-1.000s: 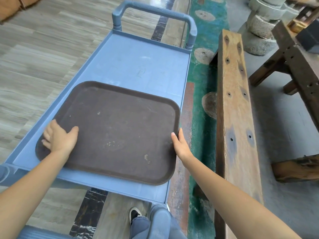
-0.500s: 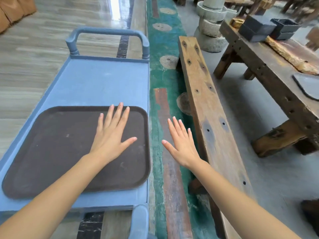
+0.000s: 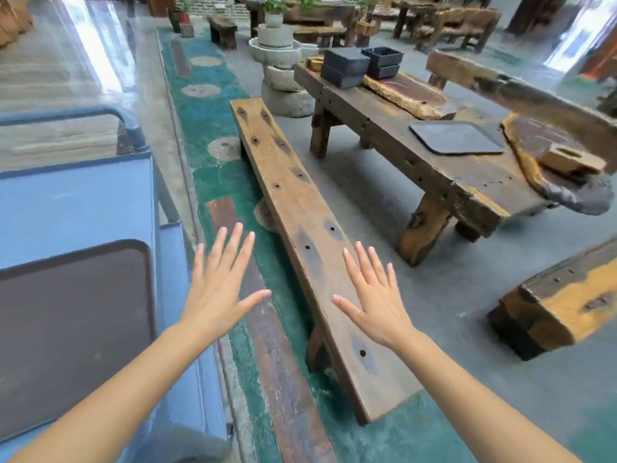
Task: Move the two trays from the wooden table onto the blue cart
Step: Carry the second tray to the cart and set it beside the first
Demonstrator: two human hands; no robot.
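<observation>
A dark brown tray (image 3: 73,329) lies flat on the blue cart (image 3: 76,202) at the left. A second dark tray (image 3: 457,138) rests on the wooden table (image 3: 434,168) at the upper right. My left hand (image 3: 220,289) hovers open, fingers spread, just right of the cart's edge, above the green floor strip. My right hand (image 3: 374,295) is open too, fingers spread, above the long wooden bench (image 3: 300,212). Neither hand holds anything.
The bench runs between the cart and the table. Black square containers (image 3: 360,65) and a bark-edged wooden slab (image 3: 407,95) sit on the table's far end. A stone mill (image 3: 280,61) stands behind the bench; a thick beam (image 3: 561,302) lies at the right.
Both hands let go of the brown tray, now left on the cart, and swung right. The view turned right, bringing the table and the second tray into sight.
</observation>
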